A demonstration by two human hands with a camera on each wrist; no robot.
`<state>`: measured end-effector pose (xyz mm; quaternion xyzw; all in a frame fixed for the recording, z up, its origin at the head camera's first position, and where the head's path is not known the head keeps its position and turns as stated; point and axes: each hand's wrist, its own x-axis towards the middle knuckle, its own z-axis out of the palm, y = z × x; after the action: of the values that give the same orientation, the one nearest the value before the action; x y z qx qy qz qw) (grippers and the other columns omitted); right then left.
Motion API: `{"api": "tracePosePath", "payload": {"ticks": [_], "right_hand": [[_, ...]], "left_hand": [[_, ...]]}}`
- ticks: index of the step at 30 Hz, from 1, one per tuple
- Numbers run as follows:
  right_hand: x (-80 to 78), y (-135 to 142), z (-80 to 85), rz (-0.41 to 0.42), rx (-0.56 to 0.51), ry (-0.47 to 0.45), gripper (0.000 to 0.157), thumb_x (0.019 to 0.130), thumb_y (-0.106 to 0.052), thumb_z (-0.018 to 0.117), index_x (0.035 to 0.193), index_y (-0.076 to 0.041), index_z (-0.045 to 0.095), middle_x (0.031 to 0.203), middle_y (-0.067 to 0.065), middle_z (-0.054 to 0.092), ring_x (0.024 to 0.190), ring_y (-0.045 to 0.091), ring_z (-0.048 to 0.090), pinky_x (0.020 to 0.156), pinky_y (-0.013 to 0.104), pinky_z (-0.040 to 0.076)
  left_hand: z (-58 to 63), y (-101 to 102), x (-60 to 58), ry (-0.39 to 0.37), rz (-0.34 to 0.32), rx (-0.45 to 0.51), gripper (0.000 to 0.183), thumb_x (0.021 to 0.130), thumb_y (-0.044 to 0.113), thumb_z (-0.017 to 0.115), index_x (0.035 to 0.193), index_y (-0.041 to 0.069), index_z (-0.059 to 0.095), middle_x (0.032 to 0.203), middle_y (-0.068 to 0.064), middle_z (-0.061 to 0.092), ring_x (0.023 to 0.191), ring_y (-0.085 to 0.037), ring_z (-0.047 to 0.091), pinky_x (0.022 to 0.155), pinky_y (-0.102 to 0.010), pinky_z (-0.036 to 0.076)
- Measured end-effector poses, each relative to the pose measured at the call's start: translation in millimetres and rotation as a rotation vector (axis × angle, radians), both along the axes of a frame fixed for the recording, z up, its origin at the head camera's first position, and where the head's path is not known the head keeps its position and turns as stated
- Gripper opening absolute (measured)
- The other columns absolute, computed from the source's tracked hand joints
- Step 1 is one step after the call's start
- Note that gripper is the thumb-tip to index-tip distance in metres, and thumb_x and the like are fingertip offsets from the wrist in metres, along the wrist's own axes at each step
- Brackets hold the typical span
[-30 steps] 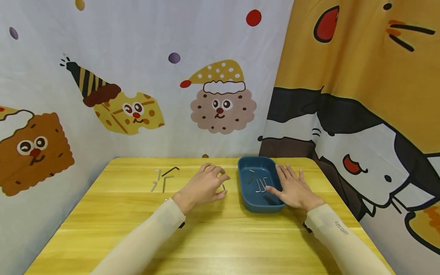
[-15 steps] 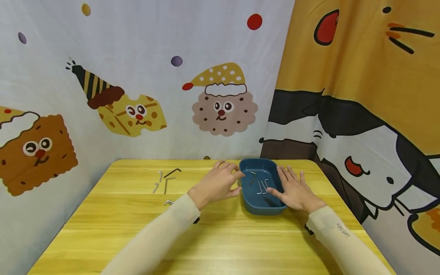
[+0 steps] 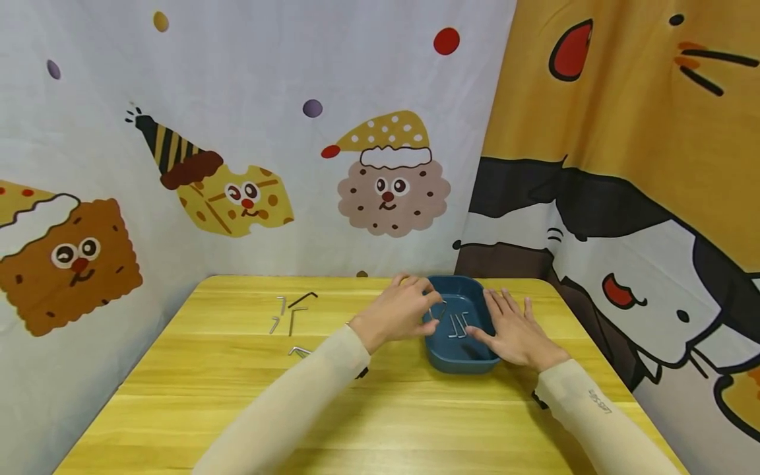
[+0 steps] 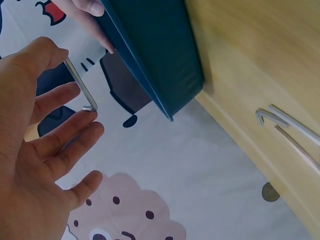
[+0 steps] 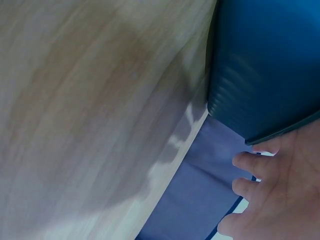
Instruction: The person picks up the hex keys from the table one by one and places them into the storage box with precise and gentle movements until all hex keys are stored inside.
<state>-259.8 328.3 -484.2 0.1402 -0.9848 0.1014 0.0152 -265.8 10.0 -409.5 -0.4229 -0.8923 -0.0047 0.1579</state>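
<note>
Between thumb and fingers, my left hand pinches a silver hex key, its short bent end beside the fingertips in the left wrist view. That hand is over the left side of a blue plastic bin. Inside the bin lie several L-shaped hex keys; the left hand partly hides the bin's left rim. At the bin's right side rests my right hand, fingers extended along the outside and thumb reaching over the rim. In the right wrist view its fingers are by the bin wall.
Left of the bin, a black hex key and several silver hex keys lie on the wooden table. More hex keys lie nearer, partly behind the left sleeve. A printed curtain hangs behind the table.
My left hand has moved right with the hex key, from the bare table beside the bin to over the bin's left side. The right hand has stayed at the bin's right rim.
</note>
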Motion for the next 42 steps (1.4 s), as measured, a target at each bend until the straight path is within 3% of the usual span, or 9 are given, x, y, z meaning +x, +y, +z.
{"api": "tracePosePath", "payload": {"ticks": [11,19,29,35,42], "right_hand": [[1.0,-0.9,-1.3,-0.002,0.009,-0.004,0.109,0.114,-0.075,0.055,0.184,0.003,0.023,0.190,0.031,0.027,0.178,0.062,0.016,0.136,0.093,0.002],[3.3,-0.5,3.2,0.011,0.001,-0.011,0.105,0.116,-0.071,0.054,0.184,0.004,0.022,0.190,0.031,0.027,0.178,0.062,0.016,0.136,0.092,0.001],[3.4,0.5,2.7,0.020,-0.003,-0.020,0.102,0.119,-0.069,0.050,0.183,0.004,0.023,0.191,0.031,0.025,0.178,0.062,0.015,0.136,0.091,0.001],[2.6,0.0,3.4,0.020,-0.014,-0.029,0.097,0.120,-0.062,0.052,0.184,0.003,0.021,0.192,0.030,0.022,0.179,0.061,0.013,0.137,0.091,-0.001],[2.7,1.0,4.6,0.023,0.003,-0.027,0.101,0.119,-0.069,0.048,0.184,0.002,0.020,0.193,0.029,0.020,0.179,0.059,0.012,0.137,0.090,0.000]], "left_hand": [[-0.5,32.1,-7.9,-0.067,0.013,-0.116,0.044,0.112,0.056,0.076,0.148,0.030,0.080,0.147,0.002,0.078,0.136,-0.019,0.074,0.127,-0.053,0.056],[0.4,54.6,-15.5,-0.168,0.022,-0.193,0.049,0.111,0.056,0.077,0.153,0.031,0.077,0.149,0.004,0.077,0.136,-0.018,0.074,0.129,-0.053,0.056],[-7.5,72.3,-14.1,-0.237,0.034,-0.233,0.051,0.111,0.053,0.079,0.153,0.024,0.075,0.149,0.004,0.078,0.134,-0.018,0.075,0.121,-0.049,0.059],[-12.9,80.9,-14.2,-0.269,0.057,-0.252,0.058,0.112,0.055,0.077,0.161,0.025,0.069,0.157,0.005,0.074,0.140,-0.018,0.073,0.127,-0.051,0.056],[-16.7,82.6,-7.7,-0.304,0.074,-0.283,0.067,0.114,0.061,0.069,0.171,0.029,0.058,0.171,0.005,0.065,0.155,-0.016,0.066,0.133,-0.052,0.052]]}}
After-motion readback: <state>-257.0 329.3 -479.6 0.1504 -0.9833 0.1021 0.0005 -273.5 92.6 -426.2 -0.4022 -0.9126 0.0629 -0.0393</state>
